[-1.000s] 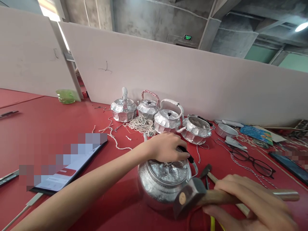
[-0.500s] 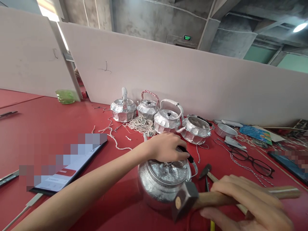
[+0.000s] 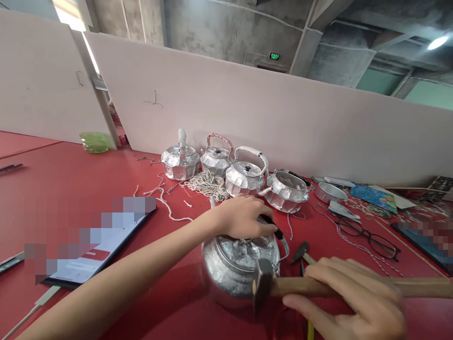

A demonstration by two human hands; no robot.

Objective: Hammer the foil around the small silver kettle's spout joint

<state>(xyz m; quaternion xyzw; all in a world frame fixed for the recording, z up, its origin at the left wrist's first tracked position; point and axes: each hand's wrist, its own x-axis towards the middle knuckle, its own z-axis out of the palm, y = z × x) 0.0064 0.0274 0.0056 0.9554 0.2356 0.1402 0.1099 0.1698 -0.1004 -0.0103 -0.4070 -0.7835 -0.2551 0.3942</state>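
Observation:
A hammered silver kettle (image 3: 233,269) stands on the red table (image 3: 71,189) just in front of me. My left hand (image 3: 242,217) lies over its top with the fingers curled down onto the lid and folded black handle. My right hand (image 3: 350,302) is wrapped round the wooden handle of a hammer (image 3: 264,285). The dark hammer head touches the kettle's right side.
Several finished silver kettles (image 3: 244,177) with wrapped handles stand in a row by the white partition, with a heap of cord (image 3: 207,184) before them. A tablet (image 3: 92,248) lies at left, glasses (image 3: 368,236) and a second small hammer (image 3: 302,252) at right.
The hammer head has swung left and slightly up, from clear of the kettle to against its right side. My left hand has stayed on the kettle.

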